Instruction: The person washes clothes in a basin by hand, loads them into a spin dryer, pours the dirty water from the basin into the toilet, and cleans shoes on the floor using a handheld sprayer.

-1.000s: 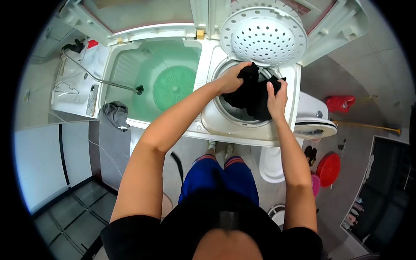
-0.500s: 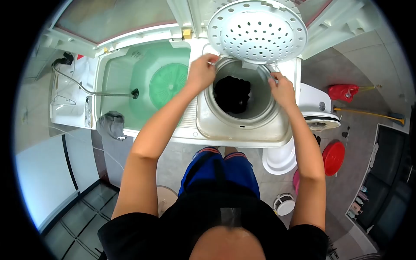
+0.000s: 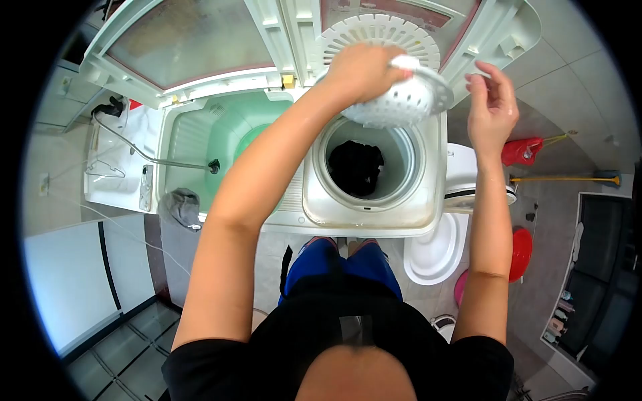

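My left hand [image 3: 369, 72] grips the white perforated inner lid [image 3: 404, 100], which is tilted and somewhat blurred above the back of the round drum opening. My right hand [image 3: 493, 107] is raised to the right of the lid, fingers apart and bent, holding nothing. Black cloth [image 3: 356, 167] lies inside the spin drum [image 3: 397, 168]. Around the drum is the white top of the twin-tub machine [image 3: 314, 215]. Behind the lid stands a slotted white round piece [image 3: 381, 30].
The green wash tub [image 3: 224, 120] is on the left, with a metal hose [image 3: 170, 162] over it. A grey cloth [image 3: 179, 207] hangs on its front corner. A phone [image 3: 146, 187] lies farther left. Right of the machine are a toilet [image 3: 460, 164] and a red basin [image 3: 520, 254].
The black cloth went from my hands into the drum. My left hand then took hold of the perforated lid, tilting it forward. My right hand moved off the drum rim, up and right.
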The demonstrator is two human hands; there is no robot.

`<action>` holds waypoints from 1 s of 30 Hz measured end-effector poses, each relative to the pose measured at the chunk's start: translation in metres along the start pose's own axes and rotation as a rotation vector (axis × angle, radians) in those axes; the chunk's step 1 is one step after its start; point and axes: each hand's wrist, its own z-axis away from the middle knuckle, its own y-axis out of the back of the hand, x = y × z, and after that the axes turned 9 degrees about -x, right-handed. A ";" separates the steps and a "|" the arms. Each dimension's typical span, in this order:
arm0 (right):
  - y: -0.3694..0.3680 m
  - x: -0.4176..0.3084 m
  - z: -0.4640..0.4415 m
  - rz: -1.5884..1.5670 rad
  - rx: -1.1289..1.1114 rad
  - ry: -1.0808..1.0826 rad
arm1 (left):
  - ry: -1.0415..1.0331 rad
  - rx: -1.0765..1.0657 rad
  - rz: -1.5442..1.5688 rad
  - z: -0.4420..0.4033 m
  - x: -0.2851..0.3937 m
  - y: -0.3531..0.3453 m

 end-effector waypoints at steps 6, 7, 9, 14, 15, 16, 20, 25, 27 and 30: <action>0.011 -0.014 -0.060 0.534 0.144 0.450 | -0.179 -0.321 -0.042 0.130 0.024 -0.086; 0.009 -0.016 -0.074 0.647 0.155 0.504 | -0.183 -0.235 -0.006 0.148 0.019 -0.111; 0.001 -0.030 -0.097 0.866 0.149 0.551 | -0.198 -0.193 -0.073 0.166 0.016 -0.139; -0.011 -0.037 -0.120 0.941 0.031 0.486 | -0.174 -0.230 -0.209 0.187 0.004 -0.175; -0.011 -0.042 -0.122 0.927 0.009 0.479 | -0.180 -0.227 -0.220 0.188 0.004 -0.173; -0.010 -0.046 -0.121 0.914 -0.013 0.470 | -0.114 -0.253 -0.150 0.184 0.004 -0.171; -0.005 -0.049 -0.128 0.958 -0.027 0.456 | -0.142 0.222 -0.065 0.123 -0.015 -0.126; -0.001 -0.063 -0.106 0.809 0.051 0.560 | -0.146 0.729 -0.307 0.026 -0.021 -0.008; -0.002 -0.059 -0.092 0.825 0.138 0.578 | -0.094 0.754 -0.400 0.004 -0.035 0.005; 0.000 -0.058 -0.084 0.873 0.229 0.633 | 0.054 0.653 -0.499 -0.008 -0.044 0.006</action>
